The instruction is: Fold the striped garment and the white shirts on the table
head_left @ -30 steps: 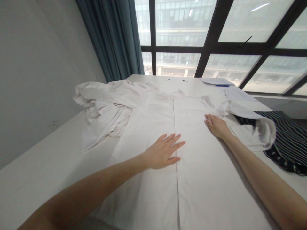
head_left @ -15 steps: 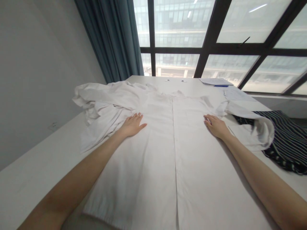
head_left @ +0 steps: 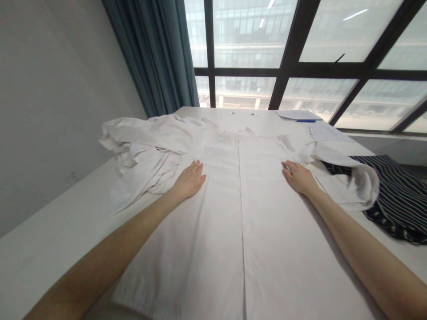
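A white button-front shirt (head_left: pixel 240 213) lies spread flat on a white table (head_left: pixel 50 240), collar towards the window. My left hand (head_left: pixel 191 180) rests palm down on the shirt's left side, fingers stretched out. My right hand (head_left: pixel 298 176) lies flat on the shirt's right side, near the chest pocket, fingers out. Neither hand holds anything. The shirt's left sleeve (head_left: pixel 140 151) lies bunched up at the left. Its right sleeve (head_left: pixel 350 178) is folded over at the right.
A dark striped garment (head_left: pixel 396 195) lies at the table's right edge, partly under the sleeve. Papers (head_left: pixel 328 132) and a blue pen (head_left: pixel 306 120) lie at the far right. A blue curtain (head_left: pixel 156 53) and a large window stand behind. A grey wall is at the left.
My left hand slid from the shirt's button line out to its left side and stays flat there. My right hand has hardly moved.
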Demonstrator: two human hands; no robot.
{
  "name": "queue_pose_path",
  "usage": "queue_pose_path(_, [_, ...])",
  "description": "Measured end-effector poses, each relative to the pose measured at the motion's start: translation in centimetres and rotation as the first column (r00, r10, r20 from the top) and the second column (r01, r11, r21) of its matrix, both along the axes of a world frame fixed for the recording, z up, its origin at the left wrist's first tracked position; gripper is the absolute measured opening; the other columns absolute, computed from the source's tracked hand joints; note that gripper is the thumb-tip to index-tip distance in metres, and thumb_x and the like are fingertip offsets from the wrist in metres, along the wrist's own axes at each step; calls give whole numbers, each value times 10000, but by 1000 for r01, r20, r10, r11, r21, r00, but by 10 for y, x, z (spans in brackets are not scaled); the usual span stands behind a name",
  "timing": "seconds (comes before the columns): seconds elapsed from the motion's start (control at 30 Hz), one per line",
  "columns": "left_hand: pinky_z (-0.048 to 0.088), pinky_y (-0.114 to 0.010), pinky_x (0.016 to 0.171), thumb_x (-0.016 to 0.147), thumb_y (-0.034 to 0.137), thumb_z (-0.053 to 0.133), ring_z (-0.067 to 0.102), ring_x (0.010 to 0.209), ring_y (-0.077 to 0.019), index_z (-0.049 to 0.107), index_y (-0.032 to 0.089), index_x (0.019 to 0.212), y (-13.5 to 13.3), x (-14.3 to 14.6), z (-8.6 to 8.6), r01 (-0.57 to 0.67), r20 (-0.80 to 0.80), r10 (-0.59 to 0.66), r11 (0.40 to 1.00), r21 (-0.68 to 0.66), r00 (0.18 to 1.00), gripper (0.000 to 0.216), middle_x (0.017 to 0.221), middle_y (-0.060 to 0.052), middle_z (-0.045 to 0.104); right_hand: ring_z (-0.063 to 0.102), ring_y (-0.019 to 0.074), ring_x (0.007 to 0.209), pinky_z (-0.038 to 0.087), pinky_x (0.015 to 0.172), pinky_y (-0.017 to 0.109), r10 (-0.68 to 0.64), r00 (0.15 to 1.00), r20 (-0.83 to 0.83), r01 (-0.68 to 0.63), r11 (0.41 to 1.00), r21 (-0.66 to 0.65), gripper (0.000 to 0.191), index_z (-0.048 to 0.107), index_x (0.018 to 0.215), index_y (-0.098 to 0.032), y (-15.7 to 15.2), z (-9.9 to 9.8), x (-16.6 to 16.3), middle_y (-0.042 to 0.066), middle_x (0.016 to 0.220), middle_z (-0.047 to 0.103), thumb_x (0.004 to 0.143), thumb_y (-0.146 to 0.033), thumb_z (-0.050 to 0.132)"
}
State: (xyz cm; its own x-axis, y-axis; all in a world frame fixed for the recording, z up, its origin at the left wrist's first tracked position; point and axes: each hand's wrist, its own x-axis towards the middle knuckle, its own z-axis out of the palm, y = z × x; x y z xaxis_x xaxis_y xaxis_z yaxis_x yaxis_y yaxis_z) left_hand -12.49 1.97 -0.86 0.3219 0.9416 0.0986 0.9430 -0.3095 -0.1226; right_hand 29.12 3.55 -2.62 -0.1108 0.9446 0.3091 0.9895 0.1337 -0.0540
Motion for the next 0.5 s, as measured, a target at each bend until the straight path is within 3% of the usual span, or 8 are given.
queue_pose_path(0.13, [216, -408, 1184, 1010, 383, 269, 211, 1475, -290, 289, 20, 1491, 4, 33, 8, 100, 35, -97, 991, -86, 995, 603, 1577, -199, 248, 525, 296, 1271, 418, 1050, 455, 1, 1000, -4, -1, 1000, 4, 485, 572, 1317, -115, 0, -1, 0, 164, 1368, 576, 975, -342, 314])
queue_pose_path(0.3, [171, -444, 1195, 1004, 514, 226, 138, 1495, -263, 212, 93, 1535, 31, 73, 14, 118, 110, -96, 970, -214, 989, 678, 1613, -151, 142, 533, 293, 1263, 425, 1045, 450, 16, 1000, -18, -16, 1000, 4, 489, 571, 1321, -115, 0, -1, 2, 166, 1368, 577, 976, -350, 316])
queue_pose_path(0.5, [157, -480, 1194, 980, 598, 197, 120, 1500, -240, 184, 167, 1551, 56, 64, 5, 97, 108, -77, 975, -199, 991, 716, 1622, -76, 117, 534, 300, 1261, 439, 1029, 469, 14, 1000, -17, -14, 1000, 3, 483, 573, 1320, -125, 0, -1, 3, 163, 1376, 572, 973, -348, 321])
